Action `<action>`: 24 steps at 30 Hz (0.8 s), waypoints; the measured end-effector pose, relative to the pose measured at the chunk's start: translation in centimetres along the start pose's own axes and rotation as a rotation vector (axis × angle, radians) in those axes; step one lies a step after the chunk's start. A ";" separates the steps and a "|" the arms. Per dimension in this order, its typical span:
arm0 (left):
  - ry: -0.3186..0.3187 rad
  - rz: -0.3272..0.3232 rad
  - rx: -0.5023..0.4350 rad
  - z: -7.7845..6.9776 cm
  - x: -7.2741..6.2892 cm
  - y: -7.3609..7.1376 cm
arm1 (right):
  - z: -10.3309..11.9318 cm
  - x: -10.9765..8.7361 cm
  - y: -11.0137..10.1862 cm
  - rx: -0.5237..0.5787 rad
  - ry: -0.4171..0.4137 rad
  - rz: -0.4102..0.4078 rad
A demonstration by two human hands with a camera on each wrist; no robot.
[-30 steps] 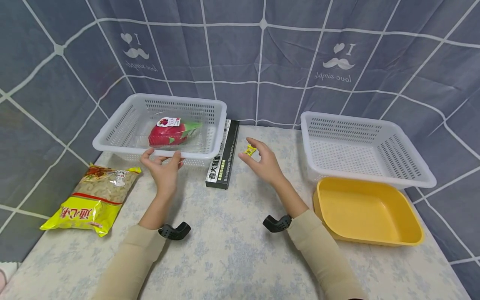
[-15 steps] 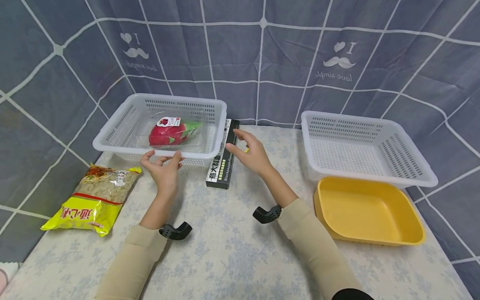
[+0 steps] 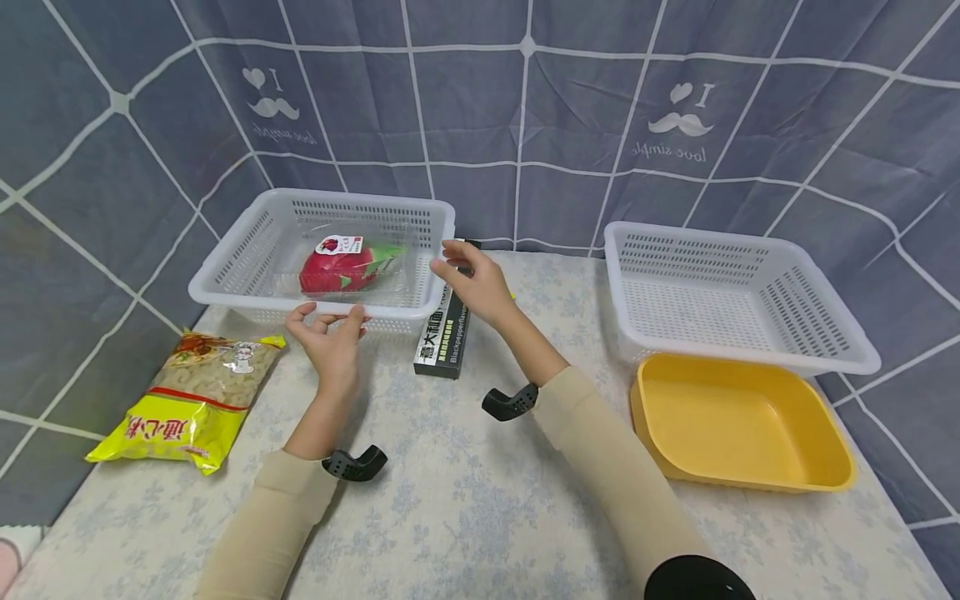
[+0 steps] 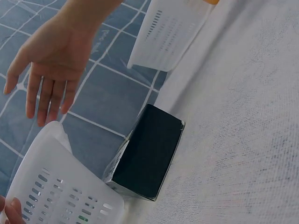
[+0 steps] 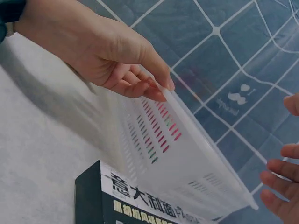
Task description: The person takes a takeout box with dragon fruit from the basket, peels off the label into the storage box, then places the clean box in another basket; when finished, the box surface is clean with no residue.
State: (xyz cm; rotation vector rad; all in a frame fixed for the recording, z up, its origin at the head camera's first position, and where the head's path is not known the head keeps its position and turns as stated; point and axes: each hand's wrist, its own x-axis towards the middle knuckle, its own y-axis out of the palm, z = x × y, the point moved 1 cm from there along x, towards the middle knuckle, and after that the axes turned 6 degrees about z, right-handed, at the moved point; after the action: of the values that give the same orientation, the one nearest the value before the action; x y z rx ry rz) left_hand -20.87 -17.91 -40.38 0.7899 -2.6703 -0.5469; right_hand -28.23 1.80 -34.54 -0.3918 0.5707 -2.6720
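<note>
The left hand [image 3: 330, 342] grips the front rim of a white perforated plastic basket [image 3: 431, 312], thumb on top and fingers curled beneath the lip. In the basket lies a red-and-green dragon fruit [image 3: 337, 271] inside a clear labelled pack. At the basket's right rim is the right hand [image 3: 480, 283], fingers loosely extended and holding nothing; in the left wrist view this right hand [image 4: 56, 60] shows its palm. Beneath it, a black-and-white pasta box [image 3: 442, 342] lies on the table beside the basket, its far part hidden. A sliver of a small yellow packet [image 3: 513, 296] shows behind the right hand.
On the right stand another white basket [image 3: 750, 362] and, in front of it, a yellow plastic tray [image 3: 750, 479]. A yellow bag of macaroni [image 3: 195, 400] lies left of the left arm. A blue checked curtain [image 3: 570, 125] closes off the back.
The right hand has moved left from beside the small yellow packet, over the pasta box, to the basket's right rim. The left hand has kept its hold on the front rim.
</note>
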 end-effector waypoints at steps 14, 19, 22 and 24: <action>0.024 0.001 -0.034 0.3 0.2 0.1 | 1.1 3.6 1.5 0.116 0.081 0.039; 0.034 0.003 -0.028 0.3 0.1 0.1 | 1.2 4.8 2.2 0.249 0.180 0.027; 0.036 0.001 -0.022 0.3 0.1 0.1 | 1.4 5.4 2.7 0.324 0.239 0.004; 0.040 -0.004 -0.018 0.3 0.1 0.1 | 1.7 5.7 3.1 0.363 0.280 -0.010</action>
State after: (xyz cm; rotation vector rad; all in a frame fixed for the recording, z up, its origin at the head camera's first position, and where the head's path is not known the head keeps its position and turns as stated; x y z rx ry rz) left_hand -21.06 -17.81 -40.62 0.7928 -2.6238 -0.5498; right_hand -31.82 -3.81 -33.38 0.0827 0.1476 -2.7810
